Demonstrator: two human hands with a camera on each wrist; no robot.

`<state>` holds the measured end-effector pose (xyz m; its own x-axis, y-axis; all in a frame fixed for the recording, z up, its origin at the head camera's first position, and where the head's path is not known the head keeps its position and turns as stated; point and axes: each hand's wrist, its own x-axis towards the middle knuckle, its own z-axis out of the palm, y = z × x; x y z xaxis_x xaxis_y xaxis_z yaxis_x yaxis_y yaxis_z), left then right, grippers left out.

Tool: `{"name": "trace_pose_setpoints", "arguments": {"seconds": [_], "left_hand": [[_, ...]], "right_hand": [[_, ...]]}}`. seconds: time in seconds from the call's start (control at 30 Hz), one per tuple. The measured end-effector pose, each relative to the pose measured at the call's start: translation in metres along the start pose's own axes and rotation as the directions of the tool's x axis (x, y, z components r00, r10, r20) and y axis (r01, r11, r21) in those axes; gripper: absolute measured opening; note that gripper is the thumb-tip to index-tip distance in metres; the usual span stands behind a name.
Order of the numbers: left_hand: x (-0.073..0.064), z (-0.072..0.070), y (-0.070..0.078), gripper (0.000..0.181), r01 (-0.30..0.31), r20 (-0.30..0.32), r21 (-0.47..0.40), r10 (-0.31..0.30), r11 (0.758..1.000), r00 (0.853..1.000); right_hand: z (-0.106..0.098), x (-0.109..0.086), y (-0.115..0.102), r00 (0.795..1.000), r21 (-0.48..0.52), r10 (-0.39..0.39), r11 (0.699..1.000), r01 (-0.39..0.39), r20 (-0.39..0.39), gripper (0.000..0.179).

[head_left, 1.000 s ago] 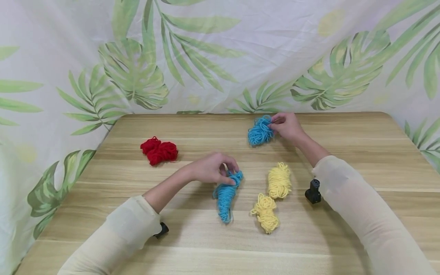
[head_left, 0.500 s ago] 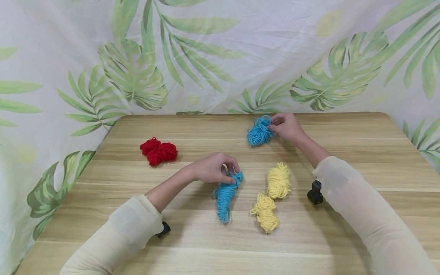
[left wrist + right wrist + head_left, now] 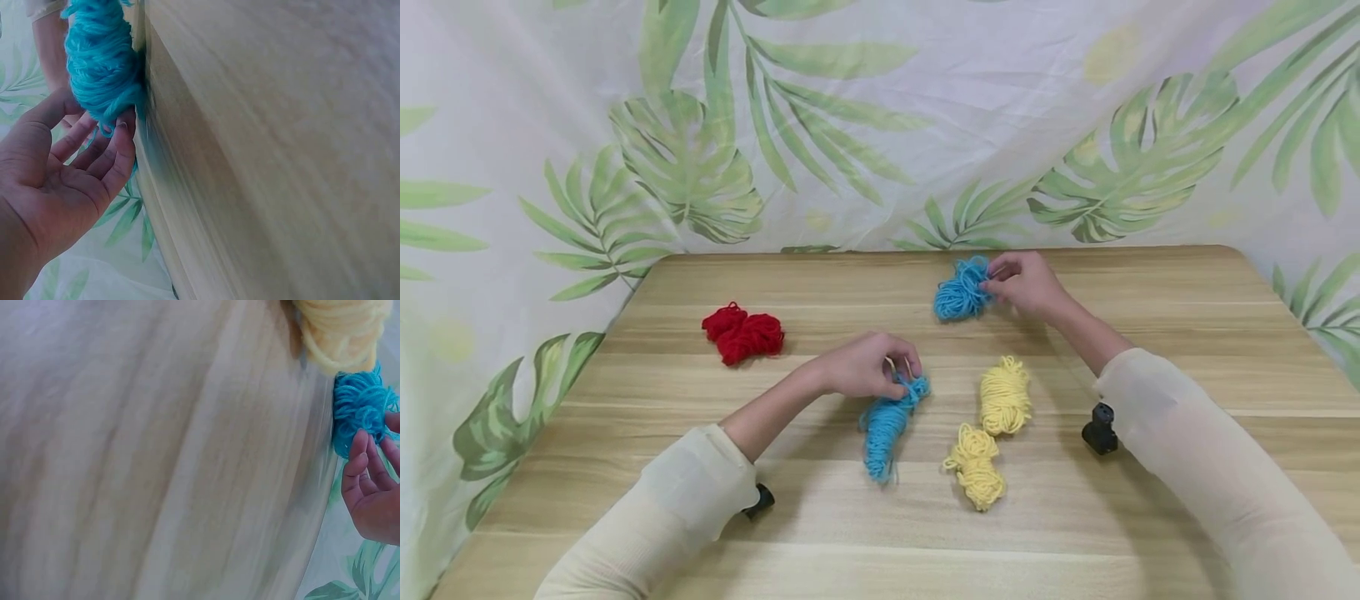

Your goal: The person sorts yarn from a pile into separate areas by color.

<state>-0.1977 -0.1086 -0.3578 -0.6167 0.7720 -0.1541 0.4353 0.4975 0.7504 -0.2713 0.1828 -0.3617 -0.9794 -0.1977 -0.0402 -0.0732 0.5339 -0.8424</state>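
Observation:
Near the middle of the table, my left hand [image 3: 872, 367] pinches the upper end of a long blue yarn skein [image 3: 886, 433] between thumb and fingers. In the left wrist view this blue skein [image 3: 100, 62] rises past the fingertips of the left hand [image 3: 69, 156]. Toward the back edge, a rounder, looser blue yarn bundle [image 3: 961, 292] lies with its right side in the fingers of my right hand [image 3: 1026, 283]. Its loops show at the fingertips of the right hand [image 3: 375, 487] in the right wrist view.
Two yellow yarn skeins, an upper one [image 3: 1005, 396] and a lower one [image 3: 977, 468], lie end to end between the arms. Red yarn [image 3: 743, 335] sits at the back left. A leaf-printed cloth [image 3: 850, 125] hangs behind the wooden table [image 3: 820, 550].
The lower end of the near blue skein has swung slightly left. My right hand and its blue bundle have shifted slightly left in view, while the right sleeve has moved a little right.

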Motion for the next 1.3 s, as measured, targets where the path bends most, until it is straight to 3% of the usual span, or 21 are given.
{"name": "trace_pose_setpoints", "arguments": {"seconds": [0.77,1.1,1.3], "left_hand": [[0.003,0.0,-0.004,0.009,-0.065,-0.027,0.021,0.066,0.998,0.997],[0.0,-0.002,0.001,0.008,0.052,-0.089,-0.117,-0.063,0.992,0.994],[0.0,-0.003,0.0,0.007,0.054,-0.124,-0.172,-0.076,0.984,0.989]], "right_hand": [[-0.008,-0.019,0.006,0.997,0.025,-0.06,0.998,0.059,0.039,0.034],[-0.01,-0.022,0.011,0.997,-0.008,-0.066,0.998,0.067,0.041,0.028],[-0.012,-0.027,0.011,0.997,0.01,-0.064,0.998,0.063,0.048,0.028]]}}
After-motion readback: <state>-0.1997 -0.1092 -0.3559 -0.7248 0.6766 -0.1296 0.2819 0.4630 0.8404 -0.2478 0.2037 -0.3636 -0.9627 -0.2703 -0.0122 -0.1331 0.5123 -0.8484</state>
